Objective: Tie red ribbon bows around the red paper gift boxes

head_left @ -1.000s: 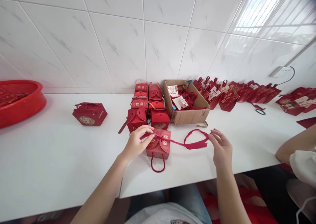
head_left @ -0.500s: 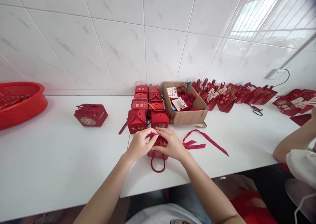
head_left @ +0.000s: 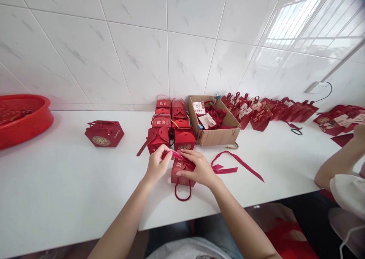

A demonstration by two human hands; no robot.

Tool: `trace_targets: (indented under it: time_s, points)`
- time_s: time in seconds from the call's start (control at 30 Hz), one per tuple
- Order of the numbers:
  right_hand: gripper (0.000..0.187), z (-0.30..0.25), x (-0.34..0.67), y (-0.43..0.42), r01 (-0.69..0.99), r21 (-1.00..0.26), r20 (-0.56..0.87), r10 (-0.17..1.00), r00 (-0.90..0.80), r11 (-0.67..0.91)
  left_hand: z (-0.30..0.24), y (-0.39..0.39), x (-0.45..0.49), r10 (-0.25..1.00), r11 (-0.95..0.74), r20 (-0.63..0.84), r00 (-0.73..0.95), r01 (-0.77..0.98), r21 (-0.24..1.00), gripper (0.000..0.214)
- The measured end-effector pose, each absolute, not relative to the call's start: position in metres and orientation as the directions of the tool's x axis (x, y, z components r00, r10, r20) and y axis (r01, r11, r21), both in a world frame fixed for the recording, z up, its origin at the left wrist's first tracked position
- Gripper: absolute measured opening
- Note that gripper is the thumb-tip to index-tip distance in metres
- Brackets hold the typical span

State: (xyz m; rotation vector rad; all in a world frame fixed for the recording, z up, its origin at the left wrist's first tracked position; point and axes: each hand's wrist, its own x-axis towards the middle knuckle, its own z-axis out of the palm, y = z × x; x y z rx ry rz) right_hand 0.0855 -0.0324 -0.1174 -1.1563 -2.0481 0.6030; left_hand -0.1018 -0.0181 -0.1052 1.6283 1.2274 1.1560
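Observation:
A small red gift box [head_left: 181, 174] with a cord handle stands on the white table [head_left: 71, 183] in front of me. My left hand [head_left: 156, 164] pinches a loop of the red ribbon [head_left: 236, 161] over the box's top. My right hand [head_left: 198, 167] rests on the box lid with its fingers pressing the ribbon there. The ribbon's long tail trails off to the right across the table. Behind the box stand several closed red gift boxes [head_left: 171, 124] in two rows.
An open cardboard box [head_left: 215, 135] with tags and ribbons sits behind. A hexagonal red box [head_left: 103, 133] lies at left, a red basin [head_left: 24, 118] at far left. Flat red boxes [head_left: 273, 108] line the wall at right. Another person's arm [head_left: 338, 162] rests at the right edge.
My right hand let go of the ribbon's far end and came to the box top. Both hands now work the ribbon there; the left has drawn a loop leftward.

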Motion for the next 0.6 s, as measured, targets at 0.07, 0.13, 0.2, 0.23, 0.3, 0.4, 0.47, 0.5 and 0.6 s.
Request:
trace_targets:
  time_s: [0.07, 0.13, 0.2, 0.23, 0.3, 0.4, 0.47, 0.5, 0.6]
  points:
    - [0.067, -0.117, 0.085, -0.033, 0.536, -0.689, 0.341, 0.871, -0.355, 0.488, -0.105, -0.018, -0.102, 0.972, -0.223, 0.198, 0.126, 0.24, 0.945, 0.015]
    - [0.068, -0.116, 0.086, -0.034, 0.516, -0.706, 0.345, 0.872, -0.346, 0.485, -0.103, -0.019, -0.103, 0.969, -0.232, 0.2, 0.145, 0.258, 0.938, 0.015]
    - [0.07, -0.116, 0.089, -0.037, 0.484, -0.729, 0.367, 0.873, -0.321, 0.484, -0.102, -0.02, -0.104, 0.965, -0.248, 0.209, 0.157, 0.296, 0.922, 0.015]
    - [0.068, -0.118, 0.092, -0.039, 0.466, -0.742, 0.384, 0.875, -0.295, 0.482, -0.101, -0.021, -0.104, 0.964, -0.254, 0.213, 0.16, 0.311, 0.916, 0.015]
    - [0.057, -0.121, 0.097, -0.044, 0.445, -0.761, 0.418, 0.881, -0.22, 0.472, -0.101, -0.022, -0.105, 0.961, -0.265, 0.221, 0.163, 0.335, 0.904, 0.015]
    - [0.034, -0.126, 0.104, -0.05, 0.469, -0.756, 0.45, 0.883, -0.135, 0.457, -0.101, -0.023, -0.105, 0.95, -0.299, 0.243, 0.196, 0.344, 0.89, 0.015]
    - [0.028, -0.125, 0.104, -0.052, 0.497, -0.731, 0.473, 0.872, -0.125, 0.468, -0.101, -0.023, -0.104, 0.936, -0.331, 0.263, 0.234, 0.331, 0.884, 0.016]
    - [0.03, -0.124, 0.103, -0.051, 0.51, -0.716, 0.487, 0.864, -0.127, 0.478, -0.101, -0.024, -0.104, 0.928, -0.347, 0.273, 0.253, 0.324, 0.88, 0.017]
    - [0.038, -0.118, 0.094, -0.048, 0.545, -0.686, 0.494, 0.858, -0.139, 0.483, -0.1, -0.025, -0.104, 0.903, -0.401, 0.305, 0.303, 0.335, 0.853, 0.02]
